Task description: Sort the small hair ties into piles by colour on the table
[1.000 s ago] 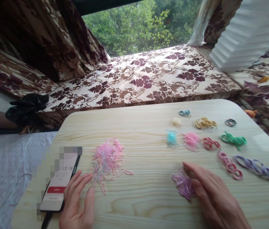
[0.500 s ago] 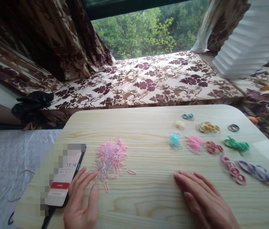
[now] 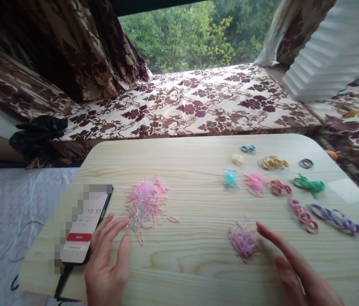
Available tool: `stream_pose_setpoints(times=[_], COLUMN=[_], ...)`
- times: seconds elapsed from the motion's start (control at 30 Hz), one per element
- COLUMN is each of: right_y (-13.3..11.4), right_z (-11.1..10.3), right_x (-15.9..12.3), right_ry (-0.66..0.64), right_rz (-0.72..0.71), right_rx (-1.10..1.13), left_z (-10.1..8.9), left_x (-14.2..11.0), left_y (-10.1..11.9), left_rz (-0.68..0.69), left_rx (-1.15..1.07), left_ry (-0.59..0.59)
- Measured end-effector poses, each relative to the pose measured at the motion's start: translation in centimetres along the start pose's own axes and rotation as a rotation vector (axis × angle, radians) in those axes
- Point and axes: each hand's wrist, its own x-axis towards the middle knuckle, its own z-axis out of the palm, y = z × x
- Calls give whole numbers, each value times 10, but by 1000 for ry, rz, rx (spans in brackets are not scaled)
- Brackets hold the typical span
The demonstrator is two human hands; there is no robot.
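On the pale tabletop (image 3: 195, 238), thin purple bands (image 3: 244, 243) lie tangled together.

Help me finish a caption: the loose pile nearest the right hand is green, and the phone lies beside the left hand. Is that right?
Not quite: the loose pile nearest the right hand is purple, not green, as the head view shows. The phone does lie beside the left hand.

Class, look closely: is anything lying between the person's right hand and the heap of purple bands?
Nothing visible stands between the right hand and the heap of purple bands; only a strip of tabletop shows between them.
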Motion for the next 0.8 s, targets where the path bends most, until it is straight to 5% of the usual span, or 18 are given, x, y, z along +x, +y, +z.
stream_pose_setpoints(times=[0.27, 0.4, 0.57, 0.8], right_y=[19, 18, 18, 9], right_z=[9, -3, -8, -7], right_x=[32, 14, -3, -6], right_ry=[-74, -145, -13, -97], right_rz=[-363, -324, -112, -234], right_rx=[-55, -28, -52, -85], left_z=[-1, -1, 0, -1], left_x=[1, 1, 2, 2], left_y=[2, 1, 1, 0], left_rz=[18, 24, 30, 40], left_rx=[12, 11, 3, -10], left_ry=[5, 4, -3, -4])
